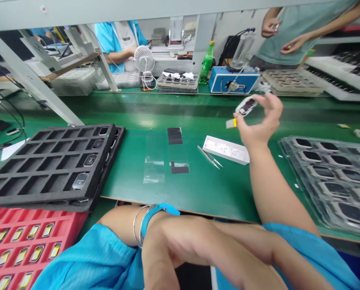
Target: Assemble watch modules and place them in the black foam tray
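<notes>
Wristband [160,209]; watch case [245,106], perhaps, in right hand [258,125]

The mat [198,185] is green, smooth, with a dull sheen. The foam tray [23,177] is matt black. The crate [5,219] is red plastic. The blister trays [319,169] are clear, shiny plastic. The tweezers [210,157] are bright metal. The part [246,106] has a glossy dark face. The sleeve [86,257] is blue cloth.
</notes>
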### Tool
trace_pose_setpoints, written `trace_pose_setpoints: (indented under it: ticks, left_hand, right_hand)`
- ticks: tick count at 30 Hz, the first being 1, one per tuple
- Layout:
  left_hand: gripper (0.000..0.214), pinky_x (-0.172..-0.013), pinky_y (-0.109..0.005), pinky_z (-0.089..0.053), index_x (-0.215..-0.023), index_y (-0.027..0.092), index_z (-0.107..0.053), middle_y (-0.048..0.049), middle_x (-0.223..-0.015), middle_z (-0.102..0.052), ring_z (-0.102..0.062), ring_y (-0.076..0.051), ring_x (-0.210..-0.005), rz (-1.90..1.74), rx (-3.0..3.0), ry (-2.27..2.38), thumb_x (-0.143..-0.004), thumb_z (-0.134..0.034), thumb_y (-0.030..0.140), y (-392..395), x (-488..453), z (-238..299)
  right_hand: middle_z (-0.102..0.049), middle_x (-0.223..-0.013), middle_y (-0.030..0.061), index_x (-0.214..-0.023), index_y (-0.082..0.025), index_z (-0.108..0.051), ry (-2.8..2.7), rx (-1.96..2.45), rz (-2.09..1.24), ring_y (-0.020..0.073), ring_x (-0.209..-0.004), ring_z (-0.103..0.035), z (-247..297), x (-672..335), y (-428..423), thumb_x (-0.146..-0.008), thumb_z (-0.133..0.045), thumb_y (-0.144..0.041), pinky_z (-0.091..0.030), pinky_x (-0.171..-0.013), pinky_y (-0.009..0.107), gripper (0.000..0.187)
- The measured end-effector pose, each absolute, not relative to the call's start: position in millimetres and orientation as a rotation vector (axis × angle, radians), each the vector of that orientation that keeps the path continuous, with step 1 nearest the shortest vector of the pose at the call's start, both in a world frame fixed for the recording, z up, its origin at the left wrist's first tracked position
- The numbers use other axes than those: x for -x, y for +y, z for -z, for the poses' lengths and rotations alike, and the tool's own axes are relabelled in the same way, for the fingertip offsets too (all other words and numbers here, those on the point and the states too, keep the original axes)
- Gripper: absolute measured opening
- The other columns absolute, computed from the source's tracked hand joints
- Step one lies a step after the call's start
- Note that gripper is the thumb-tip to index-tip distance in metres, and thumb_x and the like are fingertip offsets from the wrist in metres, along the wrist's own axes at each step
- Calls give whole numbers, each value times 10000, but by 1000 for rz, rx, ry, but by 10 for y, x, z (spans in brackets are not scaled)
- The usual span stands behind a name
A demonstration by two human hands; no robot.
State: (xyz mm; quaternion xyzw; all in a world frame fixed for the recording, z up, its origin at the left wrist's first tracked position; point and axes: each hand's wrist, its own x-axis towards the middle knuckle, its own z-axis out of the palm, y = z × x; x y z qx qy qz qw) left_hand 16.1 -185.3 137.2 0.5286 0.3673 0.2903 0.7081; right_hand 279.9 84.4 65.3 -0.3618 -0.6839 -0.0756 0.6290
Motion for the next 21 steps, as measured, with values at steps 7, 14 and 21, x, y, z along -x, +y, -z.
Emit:
trace_pose_setpoints:
  ticks: [7, 14, 21]
  left_hand:
    - [447, -985, -353, -441, -1038, 250, -696, -52, -1058, -688, -598, -234, -1120, -1422, -1237, 821, -681, -791, 501, -418, -259, -822]
    - [544, -902, -356, -499, -1096, 150, -719, -108, -1016, -735, -675, -240, -977, -1073, -1044, 724, -662, -820, 462, -64, 29, -358]
    - [456, -795, -295, -546, -1058, 162, -714, -88, -992, -735, -688, -179, -851, -932, -990, 651, -647, -859, 295, -89, 85, -337]
  right_hand:
    - [-614, -1239, 74, -1325, -263, -446, -1803, 763, -267, 272, -1197, -591, -743, -2148, 158, -729, -749, -336, -421, -1087, 494, 672]
    - [-643, -1179, 68, -1206, -293, -586, -1959, 737, -490, 256, -1132, -594, -269, -1828, -20, -786, -691, -268, -490, -1011, 468, 433]
    - [-646, -1255, 37, -1153, -305, -573, -1975, 699, -486, 235, -1171, -551, -252, -1834, -58, -816, -651, -214, -489, -1000, 483, 358]
